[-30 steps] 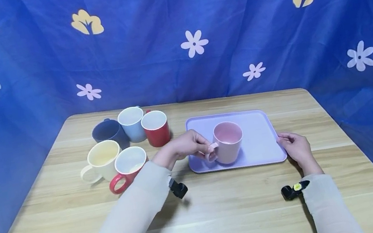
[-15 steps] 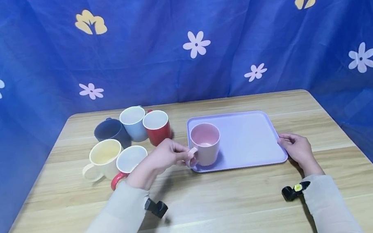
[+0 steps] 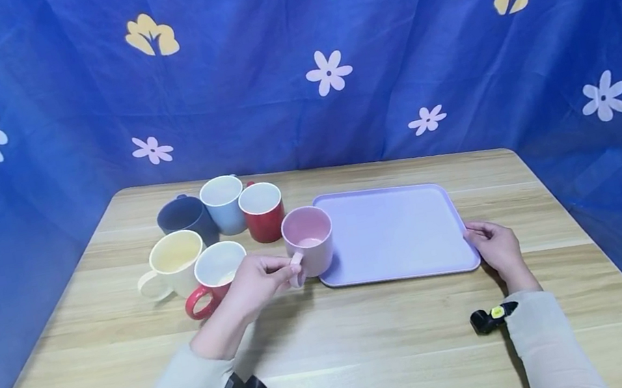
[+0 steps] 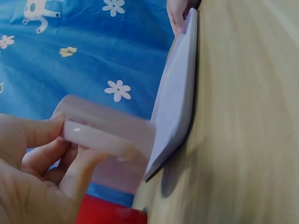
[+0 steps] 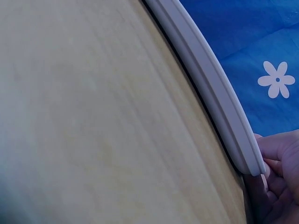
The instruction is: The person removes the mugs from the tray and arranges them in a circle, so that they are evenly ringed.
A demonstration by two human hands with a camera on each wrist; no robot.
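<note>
My left hand (image 3: 258,285) pinches the handle of a pink mug (image 3: 316,248) between thumb and fingers. The mug is upright at the left edge of the lilac tray (image 3: 393,235), overlapping that edge in the head view. In the left wrist view the pink mug (image 4: 112,140) hangs over the table, its shadow falling apart from it. My right hand (image 3: 494,250) grips the tray's right rim near the front corner. Seen from the right wrist, fingers (image 5: 275,149) lie against the tray rim (image 5: 224,102); part of that hand is out of frame.
Left of the tray stand several mugs: a dark blue one (image 3: 191,223), a light blue one (image 3: 228,217), a red one (image 3: 264,219), a cream one (image 3: 178,273) and a red-handled one (image 3: 219,272). A blue curtain (image 3: 238,61) walls the wooden table (image 3: 389,353).
The left hand has carried the pink mug leftward, from over the tray to its left edge beside the other mugs. The right hand and tray have stayed put.
</note>
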